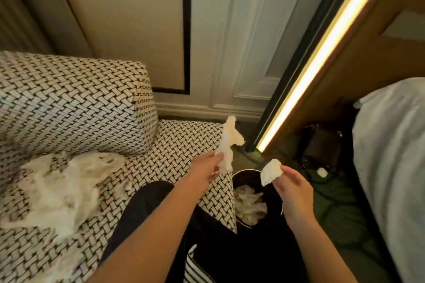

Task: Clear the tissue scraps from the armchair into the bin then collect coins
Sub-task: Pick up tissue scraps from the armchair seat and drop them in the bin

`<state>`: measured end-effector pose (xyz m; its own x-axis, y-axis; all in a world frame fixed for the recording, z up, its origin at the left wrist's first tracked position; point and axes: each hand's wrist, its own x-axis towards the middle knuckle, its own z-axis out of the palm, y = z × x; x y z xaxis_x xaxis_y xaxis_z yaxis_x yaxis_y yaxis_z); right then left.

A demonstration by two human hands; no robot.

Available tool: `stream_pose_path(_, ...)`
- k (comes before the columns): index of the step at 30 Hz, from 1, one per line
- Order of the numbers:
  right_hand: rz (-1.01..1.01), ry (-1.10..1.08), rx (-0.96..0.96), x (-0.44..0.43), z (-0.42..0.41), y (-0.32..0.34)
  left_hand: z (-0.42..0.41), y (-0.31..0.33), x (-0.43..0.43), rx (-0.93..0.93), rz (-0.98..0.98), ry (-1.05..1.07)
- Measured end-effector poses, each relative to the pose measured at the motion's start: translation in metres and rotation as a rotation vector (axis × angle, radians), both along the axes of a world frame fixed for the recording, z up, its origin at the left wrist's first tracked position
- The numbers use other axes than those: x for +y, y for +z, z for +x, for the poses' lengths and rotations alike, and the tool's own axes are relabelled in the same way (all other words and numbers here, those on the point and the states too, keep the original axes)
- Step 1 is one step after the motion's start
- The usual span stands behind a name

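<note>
An armchair (76, 108) in a black-and-white woven pattern fills the left. A heap of white tissue scraps (62, 188) lies on its seat. My left hand (204, 172) pinches a long torn tissue strip (230, 142) above the seat's right corner. My right hand (292, 188) pinches a smaller tissue piece (270, 171) over the dark round bin (243, 176). The bin stands on the floor beside the chair and holds crumpled tissue (249, 205). No coins are visible.
A bed with white bedding (391, 156) is on the right. A glowing light strip (322, 53) runs along a wooden panel. Dark bags and cables (322, 149) lie on the green floor behind the bin. My dark-trousered leg (147, 204) is in front of the seat.
</note>
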<state>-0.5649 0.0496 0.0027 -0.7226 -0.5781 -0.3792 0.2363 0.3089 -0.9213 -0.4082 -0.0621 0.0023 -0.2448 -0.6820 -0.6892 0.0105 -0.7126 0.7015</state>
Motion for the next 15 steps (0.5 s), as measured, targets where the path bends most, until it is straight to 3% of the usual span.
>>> stream_pose_path(9, 0.040, -0.184, -0.287, 0.024, -0.022, -0.035, -0.078, -0.027, 0.012, -0.138, 0.096, -0.208)
stream_pose_path(15, 0.069, -0.229, -0.420, 0.030, -0.030, -0.051, -0.101, -0.034, 0.021, -0.230, 0.047, -0.351)
